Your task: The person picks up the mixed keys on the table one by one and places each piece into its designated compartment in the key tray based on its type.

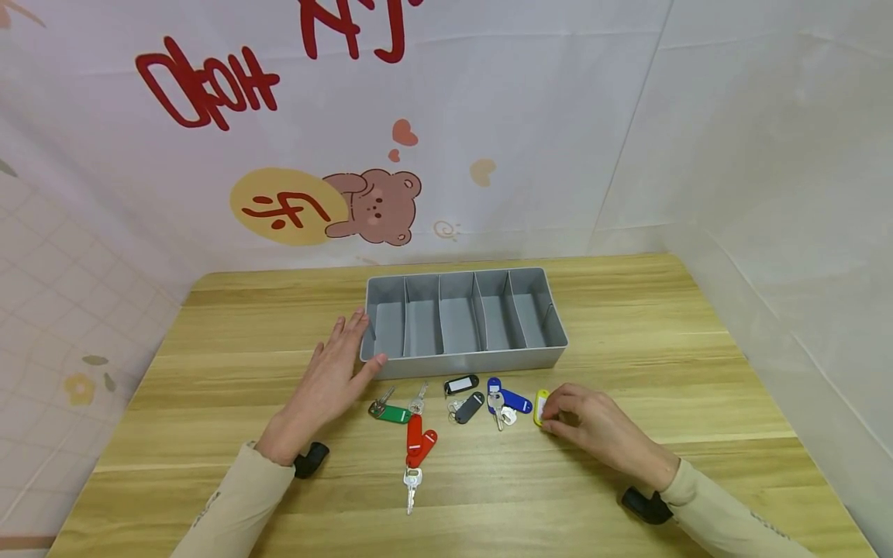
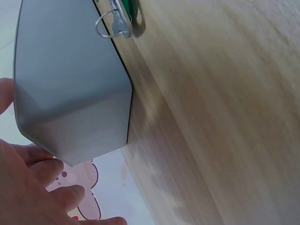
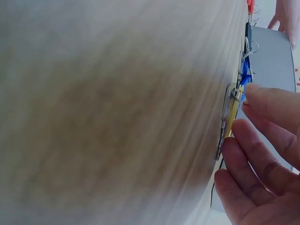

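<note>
A grey tray [image 1: 463, 363] with several compartments stands on the table. My left hand [image 1: 333, 380] rests at its near left corner, fingers extended along the left wall and thumb at the front; the left wrist view shows the fingers beside the tray's outer wall [image 2: 75, 70]. My right hand [image 1: 593, 426] pinches a yellow key tag [image 1: 541, 406] lying on the table right of the other tags. In the right wrist view, thumb and fingers meet the yellow tag [image 3: 231, 117], with a key [image 3: 221, 136] beside it.
Before the tray lie a green key tag [image 1: 394, 415], red key tags [image 1: 415, 434], a black key tag [image 1: 460, 384], a dark grey key tag [image 1: 470, 408] and blue key tags [image 1: 516, 401], with keys among them. A printed cloth [image 1: 530, 116] hangs behind the table.
</note>
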The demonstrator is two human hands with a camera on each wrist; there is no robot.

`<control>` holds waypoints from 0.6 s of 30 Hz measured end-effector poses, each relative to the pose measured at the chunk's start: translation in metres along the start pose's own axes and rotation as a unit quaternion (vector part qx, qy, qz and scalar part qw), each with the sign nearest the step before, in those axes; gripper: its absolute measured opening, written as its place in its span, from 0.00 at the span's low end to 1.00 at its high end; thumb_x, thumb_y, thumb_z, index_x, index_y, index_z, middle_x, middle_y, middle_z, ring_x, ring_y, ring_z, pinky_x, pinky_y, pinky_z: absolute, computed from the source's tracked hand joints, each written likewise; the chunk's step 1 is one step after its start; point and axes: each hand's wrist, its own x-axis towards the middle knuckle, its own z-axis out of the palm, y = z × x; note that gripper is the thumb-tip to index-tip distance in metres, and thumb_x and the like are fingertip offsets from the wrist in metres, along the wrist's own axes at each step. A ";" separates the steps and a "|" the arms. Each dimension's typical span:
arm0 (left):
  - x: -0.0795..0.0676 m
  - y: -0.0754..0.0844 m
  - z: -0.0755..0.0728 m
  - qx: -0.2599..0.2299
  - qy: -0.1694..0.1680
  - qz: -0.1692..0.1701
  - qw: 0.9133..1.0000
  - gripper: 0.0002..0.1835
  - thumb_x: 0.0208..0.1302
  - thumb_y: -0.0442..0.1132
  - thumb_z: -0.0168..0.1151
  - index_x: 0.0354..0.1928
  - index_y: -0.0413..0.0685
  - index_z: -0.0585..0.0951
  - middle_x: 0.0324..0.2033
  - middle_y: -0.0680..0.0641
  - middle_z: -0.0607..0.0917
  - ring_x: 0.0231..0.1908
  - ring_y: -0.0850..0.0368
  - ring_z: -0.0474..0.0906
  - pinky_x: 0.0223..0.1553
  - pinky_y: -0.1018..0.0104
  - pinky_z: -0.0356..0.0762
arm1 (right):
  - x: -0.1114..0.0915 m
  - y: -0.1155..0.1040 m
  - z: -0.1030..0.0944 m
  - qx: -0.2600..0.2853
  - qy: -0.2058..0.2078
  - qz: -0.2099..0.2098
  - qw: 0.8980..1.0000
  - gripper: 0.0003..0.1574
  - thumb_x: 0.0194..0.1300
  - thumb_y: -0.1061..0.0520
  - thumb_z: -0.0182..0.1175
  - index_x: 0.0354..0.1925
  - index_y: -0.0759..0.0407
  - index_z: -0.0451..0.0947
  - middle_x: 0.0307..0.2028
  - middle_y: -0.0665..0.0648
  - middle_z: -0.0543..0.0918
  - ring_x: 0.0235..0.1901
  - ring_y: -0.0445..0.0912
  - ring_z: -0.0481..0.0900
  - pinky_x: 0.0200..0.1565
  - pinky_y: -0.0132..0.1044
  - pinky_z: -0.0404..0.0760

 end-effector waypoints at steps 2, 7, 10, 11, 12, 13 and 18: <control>0.000 0.000 0.000 0.000 -0.001 -0.001 1.000 0.44 0.78 0.62 0.50 0.82 0.42 0.54 0.82 0.41 0.50 0.79 0.34 0.44 0.69 0.22 0.47 | 0.000 0.000 0.000 -0.003 0.001 -0.001 1.000 0.11 0.59 0.63 0.76 0.35 0.47 0.87 0.40 0.42 0.85 0.41 0.38 0.83 0.44 0.38 0.86; 0.001 -0.001 0.000 -0.002 0.001 -0.001 1.000 0.44 0.78 0.62 0.50 0.82 0.40 0.53 0.82 0.40 0.50 0.80 0.34 0.43 0.70 0.22 0.46 | -0.001 -0.001 -0.001 -0.003 0.010 -0.008 1.000 0.12 0.59 0.64 0.76 0.35 0.48 0.86 0.39 0.42 0.85 0.39 0.37 0.83 0.42 0.37 0.86; 0.001 -0.001 0.000 -0.005 0.002 0.000 1.000 0.45 0.78 0.63 0.48 0.82 0.39 0.51 0.82 0.39 0.49 0.80 0.35 0.43 0.71 0.24 0.45 | -0.001 -0.001 -0.002 0.003 0.018 -0.009 1.000 0.13 0.58 0.65 0.76 0.36 0.49 0.86 0.39 0.42 0.86 0.39 0.35 0.83 0.42 0.36 0.86; 0.002 -0.001 0.000 -0.006 0.002 0.001 1.000 0.46 0.78 0.63 0.48 0.82 0.39 0.50 0.82 0.39 0.48 0.80 0.36 0.42 0.71 0.24 0.44 | -0.002 -0.001 -0.003 0.004 0.021 -0.008 1.000 0.13 0.58 0.65 0.76 0.36 0.48 0.86 0.39 0.42 0.86 0.39 0.35 0.83 0.42 0.36 0.86; 0.002 0.000 0.000 -0.006 0.001 0.001 1.000 0.46 0.78 0.64 0.47 0.83 0.40 0.49 0.82 0.39 0.48 0.80 0.36 0.42 0.71 0.24 0.44 | -0.002 -0.001 -0.003 0.004 0.024 -0.008 1.000 0.14 0.58 0.66 0.76 0.36 0.48 0.86 0.39 0.41 0.86 0.40 0.35 0.83 0.42 0.36 0.86; 0.003 0.000 0.000 -0.007 0.001 0.001 1.000 0.46 0.78 0.64 0.47 0.83 0.40 0.48 0.82 0.39 0.47 0.80 0.37 0.41 0.71 0.24 0.44 | -0.002 -0.001 -0.004 0.005 0.028 -0.008 1.000 0.14 0.58 0.66 0.76 0.36 0.48 0.86 0.39 0.41 0.86 0.40 0.36 0.83 0.43 0.36 0.86; 0.006 0.002 -0.002 -0.005 -0.003 0.002 1.000 0.48 0.78 0.64 0.48 0.83 0.41 0.45 0.82 0.40 0.45 0.81 0.39 0.39 0.71 0.23 0.44 | -0.002 -0.001 -0.006 0.012 0.045 -0.014 0.999 0.15 0.56 0.68 0.76 0.36 0.48 0.87 0.40 0.41 0.87 0.40 0.36 0.84 0.42 0.37 0.86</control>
